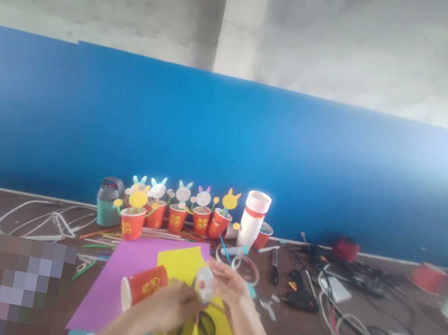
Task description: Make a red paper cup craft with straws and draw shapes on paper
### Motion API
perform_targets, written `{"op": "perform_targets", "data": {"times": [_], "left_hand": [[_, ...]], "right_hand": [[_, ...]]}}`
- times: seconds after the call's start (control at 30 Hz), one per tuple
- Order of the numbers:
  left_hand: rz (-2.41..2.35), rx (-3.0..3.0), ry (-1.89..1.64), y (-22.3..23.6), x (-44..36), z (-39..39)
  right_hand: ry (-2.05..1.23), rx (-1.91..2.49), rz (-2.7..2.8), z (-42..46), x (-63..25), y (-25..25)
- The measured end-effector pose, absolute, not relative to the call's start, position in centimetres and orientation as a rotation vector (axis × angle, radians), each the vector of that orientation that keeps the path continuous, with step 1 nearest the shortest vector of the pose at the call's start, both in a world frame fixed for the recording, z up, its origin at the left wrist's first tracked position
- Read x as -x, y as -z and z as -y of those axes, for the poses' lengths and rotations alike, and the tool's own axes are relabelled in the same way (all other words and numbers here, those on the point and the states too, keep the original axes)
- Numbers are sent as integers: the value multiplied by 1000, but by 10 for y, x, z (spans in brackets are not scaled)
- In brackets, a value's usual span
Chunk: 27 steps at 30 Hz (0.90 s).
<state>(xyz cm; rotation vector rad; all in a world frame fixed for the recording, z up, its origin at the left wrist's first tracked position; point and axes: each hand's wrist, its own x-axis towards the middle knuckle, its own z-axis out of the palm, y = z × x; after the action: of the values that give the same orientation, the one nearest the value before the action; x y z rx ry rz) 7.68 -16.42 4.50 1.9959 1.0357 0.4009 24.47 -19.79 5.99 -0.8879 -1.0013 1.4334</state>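
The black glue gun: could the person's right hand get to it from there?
Probably yes: nothing tall stands between the right hand and the glue gun, just low bits such as white scraps. The hand seems busy with a white roll, though.

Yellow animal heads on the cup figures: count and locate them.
2: left yellow head, over the front-left upright cup; right yellow head, on the rightmost cup figure.
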Motion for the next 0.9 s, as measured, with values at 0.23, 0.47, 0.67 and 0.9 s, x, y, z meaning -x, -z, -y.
{"op": "perform_targets", "data": {"times": [0.23, 0.47, 0.67, 0.9], "left_hand": [[-1048, -1763, -535, -45, -79, 154], [-1027, -1801, -845, -48, -79, 154], [-991, -1777, -932, -49, -83, 158], [-954, -1720, -996, -50, -86, 159]], "right_hand": [[-1346, 882, 1207, 201, -246, -55], [-864, 1169, 1476, 197, -243, -49], [-512, 1349, 1635, 199, -243, -50], [-344, 1422, 1678, 201, -243, -53]]}}
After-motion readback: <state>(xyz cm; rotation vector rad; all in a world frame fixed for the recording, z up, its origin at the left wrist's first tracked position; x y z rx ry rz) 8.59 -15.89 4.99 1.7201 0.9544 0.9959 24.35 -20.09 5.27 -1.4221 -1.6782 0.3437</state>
